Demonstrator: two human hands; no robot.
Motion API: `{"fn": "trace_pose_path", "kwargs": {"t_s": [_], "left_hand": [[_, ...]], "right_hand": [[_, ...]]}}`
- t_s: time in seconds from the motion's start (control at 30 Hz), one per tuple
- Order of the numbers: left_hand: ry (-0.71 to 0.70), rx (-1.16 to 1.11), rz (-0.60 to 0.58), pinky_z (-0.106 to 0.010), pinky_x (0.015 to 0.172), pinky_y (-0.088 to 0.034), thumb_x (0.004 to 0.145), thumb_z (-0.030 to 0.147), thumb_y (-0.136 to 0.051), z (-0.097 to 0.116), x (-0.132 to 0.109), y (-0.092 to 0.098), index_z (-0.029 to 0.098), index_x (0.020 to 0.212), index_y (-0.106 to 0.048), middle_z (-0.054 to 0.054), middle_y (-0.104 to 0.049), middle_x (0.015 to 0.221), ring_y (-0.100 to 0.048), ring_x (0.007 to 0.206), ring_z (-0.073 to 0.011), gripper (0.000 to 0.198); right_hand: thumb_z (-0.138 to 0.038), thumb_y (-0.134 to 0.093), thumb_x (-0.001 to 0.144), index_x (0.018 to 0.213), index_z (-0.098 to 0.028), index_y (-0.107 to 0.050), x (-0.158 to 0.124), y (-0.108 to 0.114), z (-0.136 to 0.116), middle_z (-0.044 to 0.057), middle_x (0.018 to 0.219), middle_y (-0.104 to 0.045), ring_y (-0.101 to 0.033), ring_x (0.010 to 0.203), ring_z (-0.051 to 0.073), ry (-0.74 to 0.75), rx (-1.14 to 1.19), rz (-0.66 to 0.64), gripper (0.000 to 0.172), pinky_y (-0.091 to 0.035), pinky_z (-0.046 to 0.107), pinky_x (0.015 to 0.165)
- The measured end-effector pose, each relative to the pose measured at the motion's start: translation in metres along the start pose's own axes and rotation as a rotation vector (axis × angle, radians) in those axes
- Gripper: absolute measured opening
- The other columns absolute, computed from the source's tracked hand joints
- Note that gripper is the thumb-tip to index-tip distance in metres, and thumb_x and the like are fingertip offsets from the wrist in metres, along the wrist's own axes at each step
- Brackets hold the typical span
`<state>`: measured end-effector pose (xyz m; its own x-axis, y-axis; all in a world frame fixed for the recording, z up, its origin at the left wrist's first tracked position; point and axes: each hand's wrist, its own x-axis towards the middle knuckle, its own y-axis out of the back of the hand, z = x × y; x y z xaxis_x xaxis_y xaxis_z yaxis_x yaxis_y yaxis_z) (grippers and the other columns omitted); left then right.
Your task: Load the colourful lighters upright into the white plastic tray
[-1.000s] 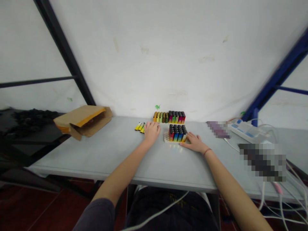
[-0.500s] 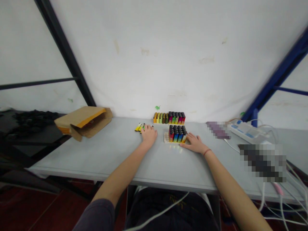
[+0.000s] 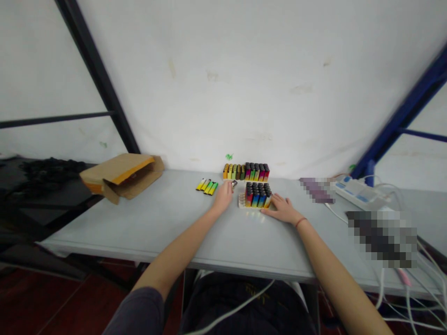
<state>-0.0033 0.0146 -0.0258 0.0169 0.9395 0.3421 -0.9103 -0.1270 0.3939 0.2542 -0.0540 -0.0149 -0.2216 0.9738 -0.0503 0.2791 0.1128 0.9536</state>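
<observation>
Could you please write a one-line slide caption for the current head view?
The left hand holds a lighter while the right hand rests against a partly filled rack of upright lighters.

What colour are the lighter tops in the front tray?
The lighter tops look mostly black, seen in the head view.

I see the loose lighters (image 3: pixel 213 189) in yellow and bright green. The front lighters (image 3: pixel 255 199) have black tops, and some bodies shade from red or blue into yellow. I find black-topped rear lighters (image 3: pixel 257 172) in purple, green and yellow. The worktop (image 3: pixel 139 228) is pale grey; the cardboard box (image 3: pixel 117 166) is brown with a yellow-orange edge.
</observation>
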Motion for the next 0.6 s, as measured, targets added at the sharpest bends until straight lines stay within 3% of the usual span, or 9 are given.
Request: {"fn": "trace_pose_path", "kwargs": {"t_s": [0.1, 0.2, 0.33, 0.5, 0.6], "left_hand": [[0.259, -0.451, 0.04, -0.026, 0.058, -0.048, 0.107, 0.026, -0.03, 0.006, 0.002, -0.004, 0.021, 0.104, -0.05, 0.001, -0.066, 0.081, -0.058, 0.053, -0.0115, 0.021], [0.393, -0.695, 0.009, -0.021, 0.05, -0.041, 0.107, 0.032, -0.033, 0.012, 0.0, -0.004, 0.021, 0.099, -0.049, 0.004, -0.06, 0.066, -0.052, 0.046, -0.0097, 0.02], [0.401, -0.814, -0.025, -0.019, 0.049, -0.04, 0.103, 0.044, -0.046, 0.014, -0.002, -0.005, 0.017, 0.094, -0.058, 0.005, -0.053, 0.059, -0.05, 0.046, -0.0081, 0.031], [0.4, -0.87, -0.015, -0.022, 0.051, -0.045, 0.094, 0.05, -0.056, 0.015, -0.001, -0.007, 0.018, 0.089, -0.057, 0.003, -0.059, 0.065, -0.054, 0.048, -0.0094, 0.032], [0.461, -0.889, -0.067, -0.02, 0.042, -0.033, 0.094, 0.054, -0.048, 0.015, -0.002, -0.005, 0.02, 0.08, -0.052, 0.006, -0.048, 0.055, -0.039, 0.038, -0.0078, 0.037]], "right_hand": [[-0.07, -0.052, 0.093, 0.147, -0.023, -0.054, 0.001, -0.001, 0.001, 0.016, 0.168, -0.037, -0.026, 0.157, 0.041, -0.001, -0.002, 0.0, 0.072, -0.02, 0.074, 0.122], [-0.071, -0.051, 0.093, 0.147, -0.024, -0.053, 0.001, -0.001, 0.002, 0.015, 0.168, -0.037, -0.026, 0.157, 0.041, 0.0, 0.001, 0.003, 0.072, -0.019, 0.074, 0.122], [-0.069, -0.051, 0.093, 0.144, -0.024, -0.055, 0.0, 0.0, 0.001, 0.015, 0.167, -0.039, -0.027, 0.157, 0.04, 0.005, 0.006, 0.003, 0.068, -0.019, 0.074, 0.122], [-0.069, -0.052, 0.093, 0.143, -0.025, -0.056, 0.0, -0.001, 0.001, 0.015, 0.167, -0.039, -0.028, 0.156, 0.042, 0.007, 0.004, 0.013, 0.068, -0.02, 0.075, 0.121], [-0.069, -0.052, 0.093, 0.143, -0.024, -0.057, 0.0, -0.001, 0.001, 0.014, 0.166, -0.04, -0.028, 0.156, 0.042, 0.005, -0.003, 0.01, 0.067, -0.021, 0.074, 0.121]]}}
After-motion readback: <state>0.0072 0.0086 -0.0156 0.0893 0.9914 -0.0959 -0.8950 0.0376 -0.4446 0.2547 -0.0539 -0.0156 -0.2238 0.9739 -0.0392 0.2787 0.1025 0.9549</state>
